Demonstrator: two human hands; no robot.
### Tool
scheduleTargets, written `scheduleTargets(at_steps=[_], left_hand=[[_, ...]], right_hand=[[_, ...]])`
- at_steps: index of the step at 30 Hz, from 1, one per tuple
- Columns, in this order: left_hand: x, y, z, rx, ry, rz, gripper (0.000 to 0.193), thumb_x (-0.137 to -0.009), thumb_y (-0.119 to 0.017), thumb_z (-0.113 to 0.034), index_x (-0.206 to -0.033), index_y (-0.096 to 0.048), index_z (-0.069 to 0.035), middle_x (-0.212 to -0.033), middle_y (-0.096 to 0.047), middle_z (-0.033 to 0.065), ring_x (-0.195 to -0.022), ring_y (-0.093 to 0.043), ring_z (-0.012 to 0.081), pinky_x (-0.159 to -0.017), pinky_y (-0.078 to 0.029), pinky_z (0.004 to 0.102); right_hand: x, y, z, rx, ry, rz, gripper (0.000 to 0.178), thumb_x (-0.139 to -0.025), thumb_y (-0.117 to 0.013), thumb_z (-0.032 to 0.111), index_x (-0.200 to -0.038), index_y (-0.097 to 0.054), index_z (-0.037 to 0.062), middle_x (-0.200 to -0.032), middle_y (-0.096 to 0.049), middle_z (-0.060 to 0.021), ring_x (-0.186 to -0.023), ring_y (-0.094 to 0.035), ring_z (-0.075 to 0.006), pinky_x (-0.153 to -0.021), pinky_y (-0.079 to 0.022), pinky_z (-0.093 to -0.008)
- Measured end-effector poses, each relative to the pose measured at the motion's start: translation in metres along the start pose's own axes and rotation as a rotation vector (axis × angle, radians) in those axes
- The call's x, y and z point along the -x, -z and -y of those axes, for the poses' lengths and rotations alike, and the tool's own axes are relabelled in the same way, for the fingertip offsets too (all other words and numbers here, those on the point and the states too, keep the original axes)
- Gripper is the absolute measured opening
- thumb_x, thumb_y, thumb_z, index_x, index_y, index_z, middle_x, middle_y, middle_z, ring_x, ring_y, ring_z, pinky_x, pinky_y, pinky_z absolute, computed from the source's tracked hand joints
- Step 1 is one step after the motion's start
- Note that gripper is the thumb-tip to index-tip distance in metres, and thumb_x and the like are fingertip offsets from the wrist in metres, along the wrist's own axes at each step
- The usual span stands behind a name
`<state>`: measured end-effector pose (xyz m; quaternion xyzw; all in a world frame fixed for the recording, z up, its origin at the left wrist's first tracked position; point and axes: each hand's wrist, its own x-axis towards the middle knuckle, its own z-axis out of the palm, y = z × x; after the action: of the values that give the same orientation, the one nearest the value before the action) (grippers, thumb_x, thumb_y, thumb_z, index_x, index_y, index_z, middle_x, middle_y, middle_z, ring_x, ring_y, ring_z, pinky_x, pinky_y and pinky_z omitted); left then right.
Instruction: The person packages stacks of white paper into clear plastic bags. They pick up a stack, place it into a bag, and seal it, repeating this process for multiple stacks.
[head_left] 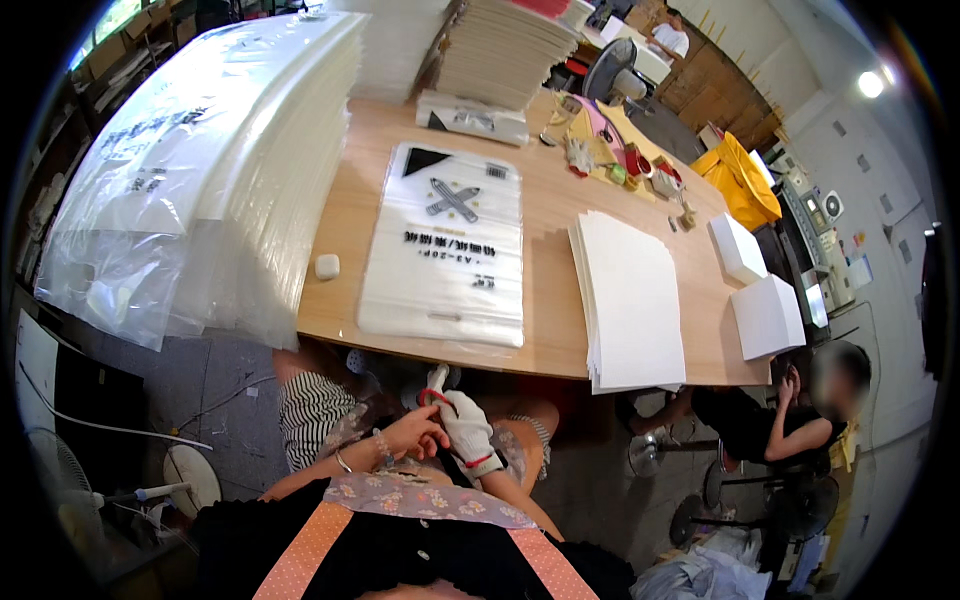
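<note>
Wooden worktable fills the view; below its near edge, over the lap, the bare left hand pinches the cuff of the white glove on the right hand, whose fingers curl loosely. One printed plastic bag lies flat, its long axis running near to far. Beside it sits one white sheet stack, then two smaller white stacks toward the right edge.

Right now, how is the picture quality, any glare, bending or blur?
Head view: fisheye bends the light wooden table edges; black vignette rings the frame; a bright ceiling lamp flares at upper right; the seated person's face is blurred; the white-gloved right hand and bare left hand stay reasonably sharp.
</note>
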<state>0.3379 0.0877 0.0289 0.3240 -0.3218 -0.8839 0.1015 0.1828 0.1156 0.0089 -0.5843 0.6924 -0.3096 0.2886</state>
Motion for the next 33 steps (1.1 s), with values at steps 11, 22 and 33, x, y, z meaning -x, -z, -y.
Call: scheduleTargets(at_steps=[11, 22, 33], left_hand=[[-0.036, 0.032, 0.020, 0.608, 0.015, -0.050, 0.009, -0.084, -0.044, -0.008, -0.090, -0.051, -0.006, -0.065, -0.048, 0.0007, -0.048, -0.041, 0.0073, -0.036, -0.036, 0.0198], [-0.065, 0.043, 0.035, -0.924, -0.757, -0.382, 0.031, -0.084, -0.052, -0.018, -0.111, -0.055, -0.003, -0.114, -0.057, 0.0100, -0.102, -0.055, 0.0210, -0.088, -0.043, 0.0322], [-0.028, -0.015, -0.048, -0.246, -0.500, -0.098, 0.023, -0.088, -0.048, -0.021, -0.099, -0.057, -0.003, -0.095, -0.063, 0.0088, -0.074, -0.058, 0.0136, -0.064, -0.046, 0.0270]], right_hand=[[0.015, 0.006, 0.012, -0.102, 0.020, 0.026, 0.021, -0.084, -0.057, 0.020, -0.098, -0.061, 0.0048, -0.088, -0.063, -0.0138, -0.081, -0.061, -0.0258, -0.074, -0.047, -0.0322], [-0.006, 0.005, 0.037, -0.103, 0.601, -0.132, 0.023, -0.074, -0.061, 0.005, -0.097, -0.059, 0.0036, -0.087, -0.060, -0.0133, -0.084, -0.057, -0.0307, -0.075, -0.046, -0.0362], [0.017, -0.002, 0.023, -0.233, 0.321, 0.156, 0.015, -0.080, -0.061, 0.008, -0.093, -0.057, 0.0017, -0.080, -0.057, -0.0119, -0.076, -0.057, -0.0235, -0.068, -0.045, -0.0309]])
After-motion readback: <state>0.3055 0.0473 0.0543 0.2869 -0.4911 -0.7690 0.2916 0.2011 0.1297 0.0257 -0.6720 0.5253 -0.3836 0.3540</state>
